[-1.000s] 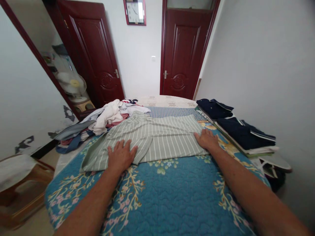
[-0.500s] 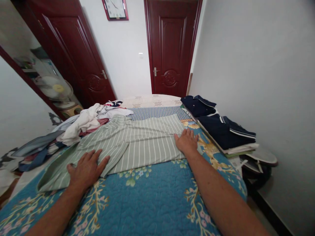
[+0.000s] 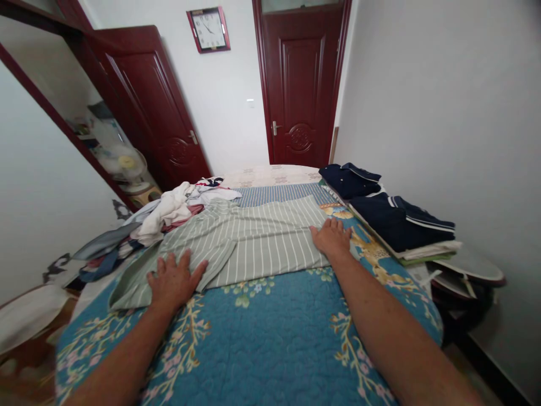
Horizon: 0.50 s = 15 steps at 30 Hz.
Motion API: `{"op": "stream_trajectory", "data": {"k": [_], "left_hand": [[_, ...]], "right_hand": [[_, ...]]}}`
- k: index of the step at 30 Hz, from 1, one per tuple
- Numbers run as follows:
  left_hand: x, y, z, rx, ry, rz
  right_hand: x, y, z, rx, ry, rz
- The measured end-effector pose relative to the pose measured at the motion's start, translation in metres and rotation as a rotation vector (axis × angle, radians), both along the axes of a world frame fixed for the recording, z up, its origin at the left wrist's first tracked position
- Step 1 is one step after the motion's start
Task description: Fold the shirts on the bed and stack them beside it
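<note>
A pale green shirt with white stripes (image 3: pixel 270 239) lies spread sideways over the bed, with a few wrinkles across its middle. My left hand (image 3: pixel 175 282) rests palm down with fingers spread on its left part, beside a sleeve. At the right end of the shirt, my right hand (image 3: pixel 333 239) lies flat on the edge, fingers stretched out. Neither hand grips the cloth. Beneath the shirt is a blue quilted bedcover (image 3: pixel 257 344) with a flower pattern.
A loose heap of clothes (image 3: pixel 169 214) lies on the left side of the bed. Folded navy shirts (image 3: pixel 397 225) are stacked along the right side, near the wall. Past the right edge stands a dark item with a pale top (image 3: pixel 473 268). Two red doors (image 3: pixel 302 84) stand behind.
The view has shifted, so everything appears slightly farther right. Both hands stay on the shirt in nearly the same places, and the shirt looks unchanged.
</note>
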<state>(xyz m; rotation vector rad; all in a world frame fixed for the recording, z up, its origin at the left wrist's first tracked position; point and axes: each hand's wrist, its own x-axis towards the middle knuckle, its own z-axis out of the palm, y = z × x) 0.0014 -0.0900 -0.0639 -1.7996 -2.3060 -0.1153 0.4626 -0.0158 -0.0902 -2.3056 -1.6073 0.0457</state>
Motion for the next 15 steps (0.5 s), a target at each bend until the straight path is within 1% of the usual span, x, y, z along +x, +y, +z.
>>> {"op": "stream_trajectory", "data": {"k": [3,7,10,13,15], "left_hand": [[0.006,-0.006,0.001,0.058,-0.001,0.033],[0.011,-0.015,0.002,0.116,0.071,0.058],[0.011,-0.017,0.000,0.054,0.071,0.076],[0.006,-0.012,-0.004,-0.011,-0.008,0.071],[0.003,-0.009,-0.003,-0.007,-0.066,0.056]], "right_hand": [[0.000,-0.002,0.001,-0.014,-0.022,-0.001],[-0.001,-0.004,0.001,-0.032,-0.064,-0.015],[0.000,-0.004,-0.002,-0.048,-0.091,-0.019],[0.001,-0.003,-0.005,-0.060,-0.110,-0.021],[0.002,-0.002,-0.007,-0.054,-0.126,-0.024]]}}
